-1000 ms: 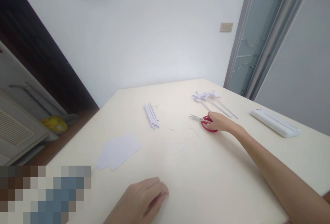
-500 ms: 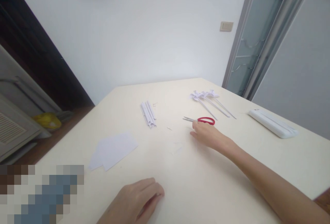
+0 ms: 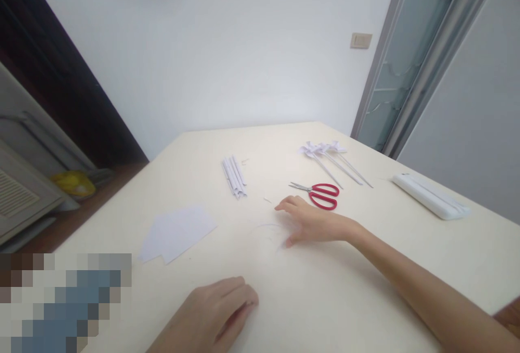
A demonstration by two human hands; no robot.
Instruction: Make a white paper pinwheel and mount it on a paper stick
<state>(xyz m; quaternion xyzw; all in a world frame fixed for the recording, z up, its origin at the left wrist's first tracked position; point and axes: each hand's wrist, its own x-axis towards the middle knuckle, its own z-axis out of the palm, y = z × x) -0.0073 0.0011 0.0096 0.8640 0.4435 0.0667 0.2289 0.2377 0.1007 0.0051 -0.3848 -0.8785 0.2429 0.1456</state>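
My right hand hovers low over the table with thumb and fingers spread and nothing in its grip. Thin white paper scraps lie just beside its thumb and fingertips, partly faint. Beyond that hand rest red-handled scissors, blades slightly apart and pointing left. Near the front edge of the view my left hand rests curled on the table, its fingertips pressed together; what is between them, if anything, is hidden. White paper sheets lie flat to the left, ahead of the left hand.
Several rolled white paper tubes lie side by side mid-table. Farther right are three white paper pinwheels on thin sticks. A long white packet lies by the right edge. A white wall stands behind the table.
My right hand has come away from the scissors, moved left and nearer, and spread its fingers by the paper scraps. The scissors stay on the table. The left hand keeps its place.
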